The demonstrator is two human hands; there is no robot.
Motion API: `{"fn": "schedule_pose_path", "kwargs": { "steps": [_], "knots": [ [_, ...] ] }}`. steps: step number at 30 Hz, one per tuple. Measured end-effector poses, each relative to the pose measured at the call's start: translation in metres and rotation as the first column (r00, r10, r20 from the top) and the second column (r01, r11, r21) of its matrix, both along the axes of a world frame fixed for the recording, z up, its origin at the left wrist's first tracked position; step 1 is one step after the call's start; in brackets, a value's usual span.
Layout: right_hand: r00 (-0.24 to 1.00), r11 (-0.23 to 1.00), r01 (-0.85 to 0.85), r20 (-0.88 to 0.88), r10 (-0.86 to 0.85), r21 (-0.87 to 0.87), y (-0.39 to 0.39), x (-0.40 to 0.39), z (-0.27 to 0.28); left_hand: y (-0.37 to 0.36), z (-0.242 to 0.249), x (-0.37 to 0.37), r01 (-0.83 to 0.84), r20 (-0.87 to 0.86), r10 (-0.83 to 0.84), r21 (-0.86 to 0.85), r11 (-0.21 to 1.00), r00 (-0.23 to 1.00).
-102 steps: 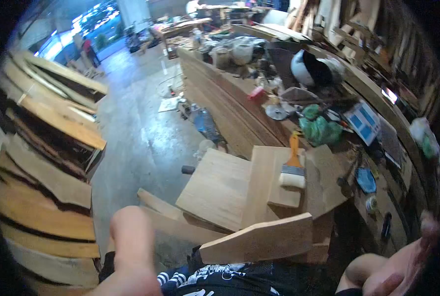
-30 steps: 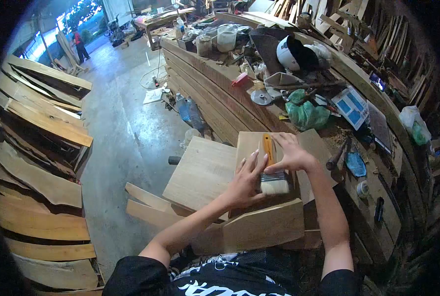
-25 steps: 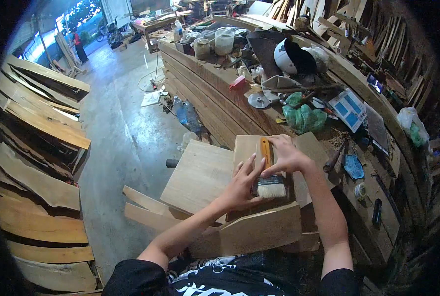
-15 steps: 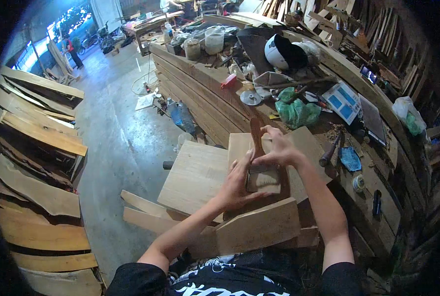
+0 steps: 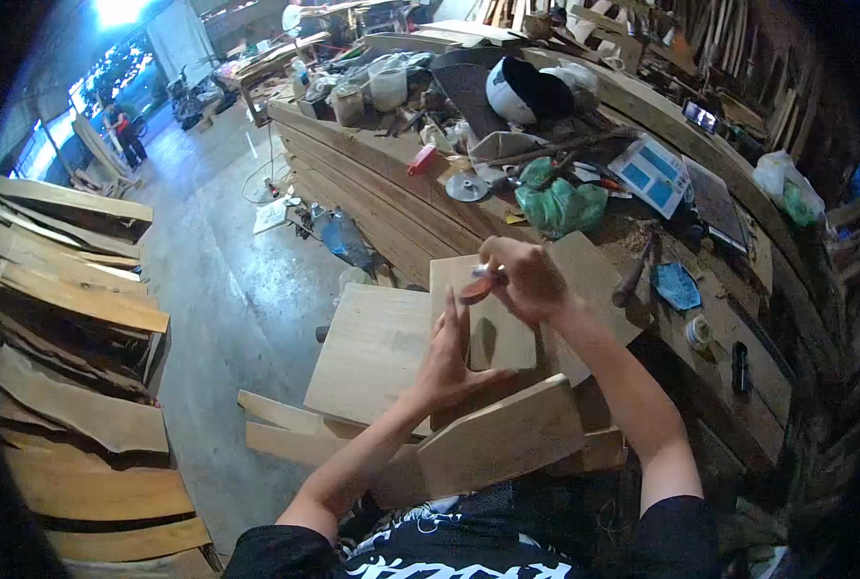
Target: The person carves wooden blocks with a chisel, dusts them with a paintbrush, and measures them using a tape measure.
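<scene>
Head view: R hand [image 5: 525, 280] gripping brush [image 5: 476, 288] by orange handle, lifted above small wood board [image 5: 483, 314]; bristles not visible. L hand [image 5: 446, 359] flat on board's near-left edge, fingers spread wide. Board lies on larger plank [image 5: 372, 352] beside cluttered workbench [image 5: 420, 198]. Green bag [image 5: 560, 205] just behind.

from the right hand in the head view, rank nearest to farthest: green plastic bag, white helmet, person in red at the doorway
1. Green plastic bag: on the bench just beyond the right hand.
2. White helmet: farther back on the bench.
3. Person in red: far left, by the bright doorway.
</scene>
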State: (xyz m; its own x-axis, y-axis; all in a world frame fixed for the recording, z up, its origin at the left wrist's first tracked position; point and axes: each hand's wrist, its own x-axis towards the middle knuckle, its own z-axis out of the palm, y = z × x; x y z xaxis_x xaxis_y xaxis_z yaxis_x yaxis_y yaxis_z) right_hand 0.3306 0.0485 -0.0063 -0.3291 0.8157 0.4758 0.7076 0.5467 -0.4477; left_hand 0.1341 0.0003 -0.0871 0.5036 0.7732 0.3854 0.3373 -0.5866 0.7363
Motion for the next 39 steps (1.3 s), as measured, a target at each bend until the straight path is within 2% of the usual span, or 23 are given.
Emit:
{"fn": "schedule_pose_path", "kwargs": {
  "steps": [1,4,7,8,9,11,12,15,17,18,21,22,25,28,32,35,36,37,39],
  "knots": [
    [0.999,0.998,-0.024,0.031,0.026,-0.051,-0.011,-0.004,0.009,-0.001,0.001,0.001,0.018,0.07,-0.013,-0.073,0.997,0.997],
    [0.986,0.973,-0.091,0.116,0.117,-0.214,-0.037,-0.014,0.026,0.0,-0.008,0.0,0.033,0.091,-0.027,-0.065,0.997,0.995],
    [0.965,0.905,-0.221,0.055,0.258,-0.363,-0.044,-0.01,0.029,0.0,-0.002,-0.002,0.071,0.084,-0.059,-0.152,0.986,0.995],
    [0.968,0.828,-0.219,-0.009,0.251,-0.516,-0.044,-0.009,0.028,0.003,-0.009,-0.002,0.074,0.063,-0.065,-0.163,0.984,0.996],
    [0.946,0.791,-0.324,-0.168,0.277,-0.519,-0.042,-0.005,0.02,0.006,-0.014,-0.003,0.076,0.062,-0.069,-0.112,0.991,0.996],
    [0.826,0.702,-0.532,-0.473,0.307,-0.474,-0.034,0.002,-0.004,0.01,-0.025,-0.004,0.076,0.059,-0.075,-0.007,0.997,0.995],
    [0.869,0.734,-0.485,-0.354,0.346,-0.475,-0.03,0.001,0.011,0.007,-0.02,-0.004,0.053,0.06,-0.053,-0.008,0.999,0.997],
    [0.988,0.938,-0.149,-0.081,0.13,-0.313,0.004,0.024,-0.003,-0.001,-0.003,-0.002,-0.017,-0.015,0.016,-0.028,0.999,1.0],
    [1.0,0.999,0.009,0.02,-0.008,-0.053,0.017,0.025,0.003,0.0,-0.005,-0.003,-0.003,-0.008,0.002,-0.035,0.999,1.0],
    [0.998,0.998,0.064,0.008,-0.064,-0.005,0.019,0.024,0.004,0.0,-0.003,-0.003,-0.01,-0.02,0.01,-0.047,0.999,1.0],
    [0.995,0.996,0.08,0.052,-0.082,0.048,0.012,0.017,0.002,-0.001,-0.001,-0.003,-0.022,-0.029,0.021,-0.047,0.999,0.999],
    [0.998,0.998,0.022,0.049,-0.025,0.06,0.007,0.014,0.001,0.0,-0.003,-0.003,-0.02,-0.016,0.019,-0.028,0.999,1.0],
    [0.987,0.999,-0.036,0.154,0.04,-0.028,-0.029,-0.004,0.013,0.0,-0.008,-0.001,-0.022,0.01,0.022,-0.001,1.0,1.0],
    [0.971,0.968,-0.106,0.186,0.15,-0.227,-0.067,-0.02,0.028,0.001,-0.013,-0.002,-0.014,0.037,0.013,0.04,0.999,0.999],
    [0.951,0.877,-0.257,0.056,0.304,-0.407,-0.096,-0.024,0.051,0.005,-0.022,-0.002,0.004,0.067,-0.007,0.038,0.999,0.998],
    [0.97,0.816,-0.194,-0.232,0.076,-0.545,-0.102,-0.017,0.045,0.006,-0.021,-0.001,-0.025,0.046,0.024,0.007,1.0,0.999],
    [0.961,0.829,-0.182,-0.273,0.038,-0.528,-0.105,-0.016,0.053,0.003,-0.015,-0.001,-0.047,0.032,0.046,0.02,0.999,0.998],
    [0.949,0.888,-0.145,-0.315,0.001,-0.436,-0.104,-0.011,0.042,0.002,-0.011,-0.001,-0.066,0.019,0.065,0.033,0.997,0.998],
    [0.912,0.969,-0.037,-0.404,-0.068,-0.246,-0.093,0.01,-0.003,-0.002,-0.007,-0.001,-0.117,-0.213,0.116,0.01,0.993,0.97]
  ]
}}
